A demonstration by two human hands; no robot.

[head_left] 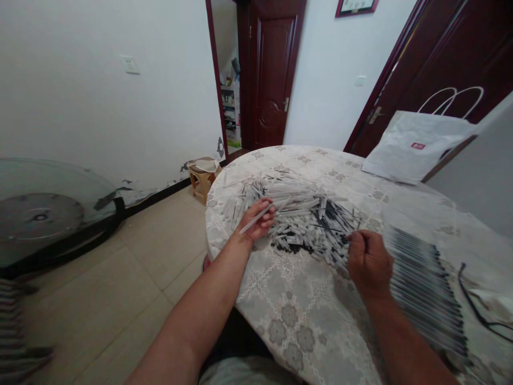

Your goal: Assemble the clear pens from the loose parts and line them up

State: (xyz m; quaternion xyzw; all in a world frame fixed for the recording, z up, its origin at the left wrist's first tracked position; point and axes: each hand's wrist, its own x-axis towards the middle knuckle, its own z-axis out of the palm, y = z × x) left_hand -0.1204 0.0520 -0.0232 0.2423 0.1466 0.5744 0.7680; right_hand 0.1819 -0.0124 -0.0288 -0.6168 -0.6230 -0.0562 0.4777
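My left hand (259,220), palm turned up, has its fingers curled round a translucent whitish tube (256,220) that slants across them. The tube looks like a pen barrel. A pinch closes my right hand (369,256) at the right side of the pile; a small dark bit shows at its fingertips, too small to name. Between and beyond both hands spreads a heap of loose translucent tubes (294,187), mixed with thin black sticks (331,214). Beside my right hand lies a neat row of tubes with dark insides and black ends (427,289), partly behind my forearm.
The round table wears a patterned cloth (288,321). A white paper bag (417,147) stands at the back right, and dark-framed glasses (479,315) lie at the right edge. Left of the table are a small stool (204,176) and a round glass top (52,208).
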